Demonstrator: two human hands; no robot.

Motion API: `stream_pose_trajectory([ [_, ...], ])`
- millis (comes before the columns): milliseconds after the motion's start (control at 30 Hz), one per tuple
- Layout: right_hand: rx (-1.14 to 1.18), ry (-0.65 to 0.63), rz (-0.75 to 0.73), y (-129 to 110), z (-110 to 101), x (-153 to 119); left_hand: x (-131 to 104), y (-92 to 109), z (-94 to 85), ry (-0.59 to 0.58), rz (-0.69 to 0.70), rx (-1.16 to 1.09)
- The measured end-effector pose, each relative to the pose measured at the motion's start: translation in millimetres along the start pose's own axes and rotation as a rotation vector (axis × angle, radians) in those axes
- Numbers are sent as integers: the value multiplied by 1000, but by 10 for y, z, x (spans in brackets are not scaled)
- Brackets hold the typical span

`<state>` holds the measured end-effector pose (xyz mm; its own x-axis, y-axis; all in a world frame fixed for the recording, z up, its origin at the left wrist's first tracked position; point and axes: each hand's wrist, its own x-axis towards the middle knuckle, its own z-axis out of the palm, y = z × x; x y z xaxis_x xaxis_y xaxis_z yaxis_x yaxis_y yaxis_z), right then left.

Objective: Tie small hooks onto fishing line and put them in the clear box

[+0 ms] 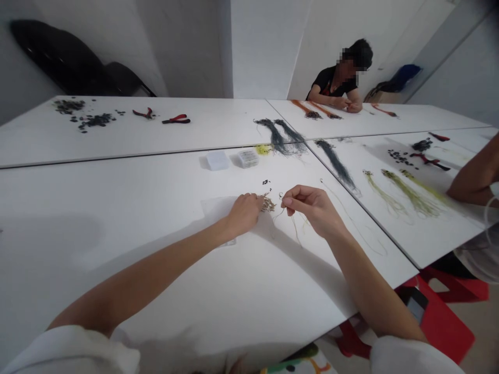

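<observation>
My left hand (pixel 245 214) rests at the edge of a pile of small gold-coloured pieces (pixel 268 202), its fingers curled down and together. What its fingertips grip, if anything, is hidden. Just right of the pile, my right hand (pixel 312 208) pinches a thin yellowish cord (pixel 295 231) between thumb and fingers, with loose ends hanging over the table. A few tiny black pieces (pixel 266 182) lie beyond the pile. Partly under my left hand and forearm is a clear flat plastic sheet or bag (pixel 212 206).
Beyond my hands stand a whitish box (pixel 217 160) and a compartment box (pixel 248 159). Dark cord bundles (pixel 337 163) and yellow-green cords (pixel 409 195) lie right. Red-handled pliers (pixel 177 119) are at the back. A person (pixel 335 83) sits opposite; another person's arm (pixel 473 171) enters at right.
</observation>
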<state>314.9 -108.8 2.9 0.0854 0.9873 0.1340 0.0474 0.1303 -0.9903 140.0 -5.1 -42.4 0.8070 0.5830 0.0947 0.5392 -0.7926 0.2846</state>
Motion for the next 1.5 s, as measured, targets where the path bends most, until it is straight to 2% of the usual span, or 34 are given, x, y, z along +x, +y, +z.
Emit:
stream_pose_trajectory([
  [167,-4,-10,18,-1,27,-5,-58,-71,10,26,18,-45],
  [300,-11,-15,31,23,49,-1,-96,-138,-68,81,1,-167],
  [433,-22,-34,21,84,93,16,-182,-122,-191,162,-88,-554],
  [533,-65,-31,0,130,138,27,-276,-55,-268,164,-147,-868],
  [733,-81,-33,-57,149,216,20,-405,53,-335,130,-125,-1154],
  [933,-61,-41,-63,125,280,-25,-419,88,-351,86,-222,-1276],
  [1067,-102,-45,-78,140,328,-43,-405,72,-340,109,-298,-1343],
  [1333,-244,-31,-142,198,378,-66,-409,73,-329,122,-337,-1345],
  [1500,-343,26,-187,190,392,-86,-405,71,-313,151,-349,-1300],
])
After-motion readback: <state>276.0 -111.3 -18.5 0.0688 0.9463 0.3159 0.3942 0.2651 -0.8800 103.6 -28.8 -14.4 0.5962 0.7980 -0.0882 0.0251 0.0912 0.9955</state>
